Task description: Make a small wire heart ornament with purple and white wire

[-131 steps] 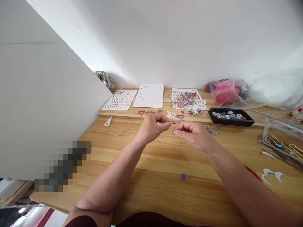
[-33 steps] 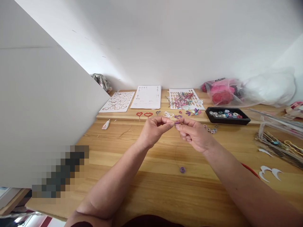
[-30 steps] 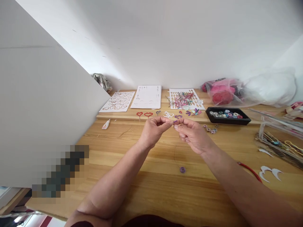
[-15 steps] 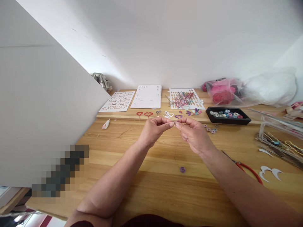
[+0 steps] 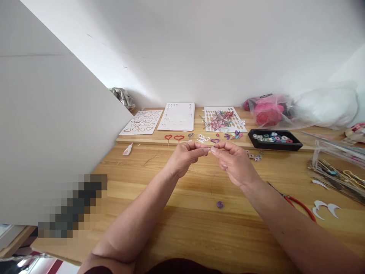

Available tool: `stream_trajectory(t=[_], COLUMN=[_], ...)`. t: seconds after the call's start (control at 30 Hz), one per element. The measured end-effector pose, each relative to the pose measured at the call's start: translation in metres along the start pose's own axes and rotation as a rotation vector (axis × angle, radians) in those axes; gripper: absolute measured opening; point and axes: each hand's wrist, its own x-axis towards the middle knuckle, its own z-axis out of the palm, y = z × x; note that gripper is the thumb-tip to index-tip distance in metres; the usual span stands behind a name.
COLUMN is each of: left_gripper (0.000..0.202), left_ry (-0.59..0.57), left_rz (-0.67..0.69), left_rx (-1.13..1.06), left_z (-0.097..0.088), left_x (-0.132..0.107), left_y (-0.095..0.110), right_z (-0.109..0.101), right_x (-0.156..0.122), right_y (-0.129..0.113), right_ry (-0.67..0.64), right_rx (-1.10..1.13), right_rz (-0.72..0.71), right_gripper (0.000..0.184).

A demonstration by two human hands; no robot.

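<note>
My left hand (image 5: 186, 156) and my right hand (image 5: 234, 161) meet fingertip to fingertip above the wooden table. Each pinches thumb against forefinger on a tiny, thin piece (image 5: 210, 150) between them, too small to name. Below the hands a fine thread (image 5: 211, 186) runs up from a purple thread bobbin (image 5: 219, 204) lying on the table; its upper end is lost near my right hand. Just beyond my fingers lie a purple heart-shaped outline (image 5: 215, 140) and white cut-out shapes (image 5: 203, 138).
Red-handled pliers (image 5: 299, 204) and white crescent pieces (image 5: 333, 210) lie right of my right forearm. A black tray (image 5: 275, 140) holds several bobbins. Red hearts (image 5: 179, 138), cut-out sheets (image 5: 142, 121) and a small white bottle (image 5: 127, 149) sit further back. A clear box (image 5: 339, 163) stands at right.
My fingertips have drawn very slightly apart at the tiny piece, my left hand shifting a little left. The bobbin and the things on the table have not moved.
</note>
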Motion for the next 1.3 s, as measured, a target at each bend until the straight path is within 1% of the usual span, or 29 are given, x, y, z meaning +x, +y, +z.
stream_trajectory(t=[0.07,0.13,0.27,0.33,0.4,0.5,0.6,0.67,0.77,0.83,0.9,1.0,1.07,1.13,1.2,1.3], left_gripper=[0.024,0.025,0.029,0.029,0.027,0.021,0.013,0.010,0.009,0.011,0.013,0.016,0.019,0.022,0.024,0.024], left_ry=[0.009,0.043,0.114,0.129,0.141,0.181,0.219,0.189,0.082,0.009,-0.054,-0.138,-0.167,-0.146,-0.078,0.036], left_rz=[-0.007,0.000,0.059,0.084,0.109,0.194,0.283,0.316,0.323,0.287,0.227,0.126,0.075,0.052,0.061,0.120], left_rx=[-0.008,-0.003,0.017,0.024,0.051,0.182,0.418,0.557,0.660,0.655,0.606,0.502,0.421,0.338,0.272,0.269], left_z=[0.001,0.003,0.006,0.006,0.005,0.003,0.000,-0.002,-0.006,-0.007,-0.008,-0.008,-0.007,-0.007,-0.006,-0.006], left_x=[0.000,-0.001,-0.002,-0.001,-0.001,0.000,-0.003,-0.005,-0.008,-0.010,-0.012,-0.013,-0.013,-0.012,-0.009,-0.006], left_y=[0.001,0.002,0.001,0.000,-0.002,-0.001,0.003,0.007,0.013,0.016,0.018,0.021,0.021,0.020,0.018,0.015], right_z=[0.000,0.001,0.003,0.004,0.004,0.003,0.003,0.002,-0.003,-0.008,-0.014,-0.021,-0.022,-0.020,-0.018,-0.014], right_x=[0.000,0.000,0.001,0.001,0.000,-0.005,-0.011,-0.014,-0.015,-0.012,-0.007,0.003,0.008,0.011,0.011,0.007], right_y=[0.000,0.000,0.002,0.004,0.004,0.002,-0.005,-0.011,-0.019,-0.022,-0.023,-0.020,-0.016,-0.012,-0.008,-0.006], right_ry=[-0.010,-0.014,-0.013,-0.024,-0.029,-0.010,0.013,0.023,0.005,-0.024,-0.065,-0.127,-0.158,-0.176,-0.181,-0.192], right_rx=[0.010,0.015,-0.014,-0.087,-0.217,-0.440,-0.633,-0.745,-0.855,-0.858,-0.804,-0.661,-0.549,-0.454,-0.402,-0.422], right_rz=[0.005,0.008,0.006,-0.024,-0.087,-0.209,-0.330,-0.409,-0.476,-0.458,-0.398,-0.285,-0.210,-0.133,-0.075,-0.062], right_gripper=[0.021,0.022,0.025,0.025,0.024,0.019,0.013,0.010,0.010,0.011,0.012,0.019,0.023,0.025,0.026,0.025])
